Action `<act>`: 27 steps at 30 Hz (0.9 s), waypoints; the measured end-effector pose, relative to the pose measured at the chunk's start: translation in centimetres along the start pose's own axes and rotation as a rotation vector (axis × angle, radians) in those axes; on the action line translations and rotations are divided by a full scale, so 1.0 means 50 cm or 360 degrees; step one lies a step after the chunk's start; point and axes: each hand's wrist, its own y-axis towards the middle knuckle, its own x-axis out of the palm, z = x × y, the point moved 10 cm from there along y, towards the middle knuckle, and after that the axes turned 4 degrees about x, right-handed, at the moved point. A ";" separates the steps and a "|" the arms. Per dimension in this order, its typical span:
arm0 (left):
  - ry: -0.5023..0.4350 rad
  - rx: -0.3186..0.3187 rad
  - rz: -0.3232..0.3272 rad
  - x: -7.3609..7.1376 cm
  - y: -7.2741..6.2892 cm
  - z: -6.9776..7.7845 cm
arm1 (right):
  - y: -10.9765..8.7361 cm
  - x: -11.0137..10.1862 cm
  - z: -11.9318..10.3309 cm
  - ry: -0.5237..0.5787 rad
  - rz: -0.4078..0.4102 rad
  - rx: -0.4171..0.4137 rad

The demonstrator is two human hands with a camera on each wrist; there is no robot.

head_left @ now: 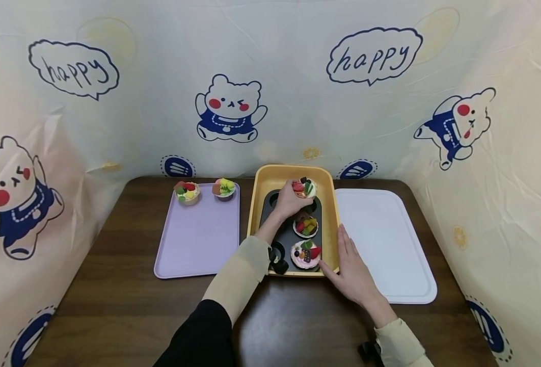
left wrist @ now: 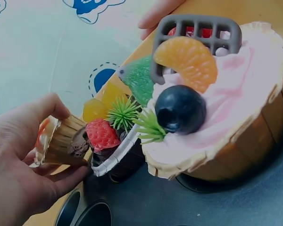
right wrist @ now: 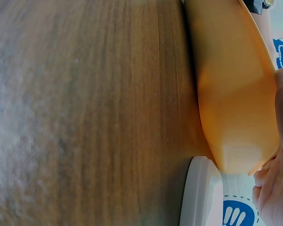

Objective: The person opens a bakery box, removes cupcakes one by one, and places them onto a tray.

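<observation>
My left hand (head_left: pixel 291 202) grips a fruit-topped cupcake (head_left: pixel 309 188) by its side at the far right of the dark muffin tin (head_left: pixel 286 239). In the left wrist view, the thumb and fingers are around its pleated tan cup (left wrist: pixel 66 139), which is tilted. Closer to me in the tin sit a chocolate cupcake (head_left: pixel 305 226) with a strawberry and yellow pieces, and a pink-cream cupcake (head_left: pixel 305 255) with a blueberry and an orange slice. The tin lies inside a yellow tray (head_left: pixel 329 219). My right hand (head_left: pixel 354 272), fingers extended, rests against the tray's near right corner and side.
Left of the yellow tray, a purple tray (head_left: pixel 197 239) carries two cupcakes, one fruit-topped (head_left: pixel 187 192) and one green-topped (head_left: pixel 224 188), along its far edge. A white tray (head_left: pixel 389 244) lies to the right. A printed curtain (head_left: pixel 293 102) borders the brown table (head_left: pixel 114 285).
</observation>
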 end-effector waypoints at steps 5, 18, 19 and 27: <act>-0.0117 0.0042 0.0044 -0.007 0.004 0.009 | 0.000 -0.002 -0.003 0.0013 0.0008 -0.0019; -0.0371 0.0016 -0.0090 -0.044 -0.027 0.049 | -0.006 -0.008 -0.007 0.0009 0.0006 0.0001; -0.0373 0.0025 -0.0094 -0.052 -0.030 0.053 | -0.006 -0.008 -0.007 0.0009 0.0005 -0.0003; -0.0329 0.0124 -0.0139 -0.105 -0.066 0.075 | -0.005 -0.002 -0.007 0.0008 -0.0008 -0.0009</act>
